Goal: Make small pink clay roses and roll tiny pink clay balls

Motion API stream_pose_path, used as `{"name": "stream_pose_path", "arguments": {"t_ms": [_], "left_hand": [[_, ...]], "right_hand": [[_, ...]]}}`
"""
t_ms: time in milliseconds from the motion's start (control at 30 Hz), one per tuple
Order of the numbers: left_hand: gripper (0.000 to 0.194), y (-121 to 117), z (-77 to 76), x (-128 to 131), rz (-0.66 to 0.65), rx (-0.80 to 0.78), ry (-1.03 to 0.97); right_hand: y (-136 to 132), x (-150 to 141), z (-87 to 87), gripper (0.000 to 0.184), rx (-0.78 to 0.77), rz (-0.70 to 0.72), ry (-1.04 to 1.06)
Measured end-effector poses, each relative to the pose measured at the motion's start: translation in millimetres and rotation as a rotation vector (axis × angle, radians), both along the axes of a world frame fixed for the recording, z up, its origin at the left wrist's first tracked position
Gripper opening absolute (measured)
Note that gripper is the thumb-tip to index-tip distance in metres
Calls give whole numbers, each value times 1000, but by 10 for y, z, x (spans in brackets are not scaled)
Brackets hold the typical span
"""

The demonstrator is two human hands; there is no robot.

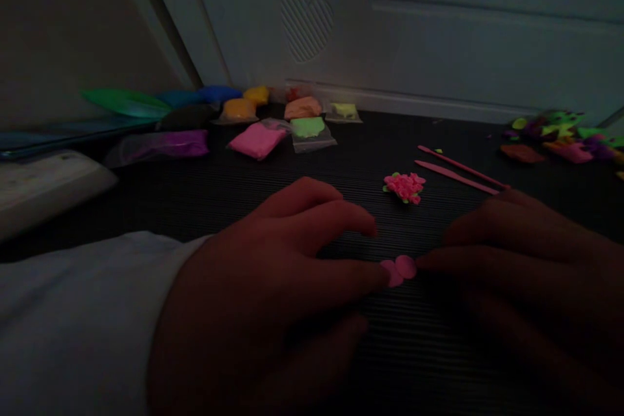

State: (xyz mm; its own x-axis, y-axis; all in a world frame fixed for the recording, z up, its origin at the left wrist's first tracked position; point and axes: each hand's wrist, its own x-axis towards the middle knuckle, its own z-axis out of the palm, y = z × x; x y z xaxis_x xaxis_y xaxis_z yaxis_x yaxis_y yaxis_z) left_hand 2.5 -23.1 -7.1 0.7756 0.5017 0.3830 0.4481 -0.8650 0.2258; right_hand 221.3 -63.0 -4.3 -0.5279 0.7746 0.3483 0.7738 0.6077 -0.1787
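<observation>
1. Two flat, round, pink clay-like discs [400,270], edges meeting, on dark ridged bench [209,192].
2. Left hand [277,273]: fingers spread, one touching left disc [395,277].
3. Right hand [526,273]: fingers bunched at right disc [406,267]; whether pinching, cannot tell.

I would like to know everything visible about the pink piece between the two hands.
The pink piece looks like two thin discs of soft modelling clay, side by side, overlapping or joined, apparently lying flat on the dark, finely lined tabletop. The right disc shows almost whole; the left hand partly covers the left disc. The right hand has a finger at the right disc's edge; contact is unclear.
</observation>
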Motion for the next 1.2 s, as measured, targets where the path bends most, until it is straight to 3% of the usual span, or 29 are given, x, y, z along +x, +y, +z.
{"name": "stream_pose_path", "arguments": {"t_ms": [233, 400, 667, 833, 1000, 1200], "left_hand": [[34, 15, -8, -9, -14, 19, 10], [20, 52, 15, -30, -28, 81, -18], [20, 50, -3, -42, -18, 115, -19], [18, 48, -9, -40, -30, 118, -21], [21, 62, 4, -55, -33, 143, -17], [16, 85, 26, -74, -81, 161, -24]], "right_hand": [[22, 16, -7, 18, 54, 7, -23], [27, 14, -1, 19, 53, 16, -3], [15, -32, 77, 17, -34, -58, 6], [39, 18, -1, 20, 77, 14, -2], [35, 23, 12, 20, 87, -5, 1], [-4, -52, 93, 17, -76, -35, 40]]}}
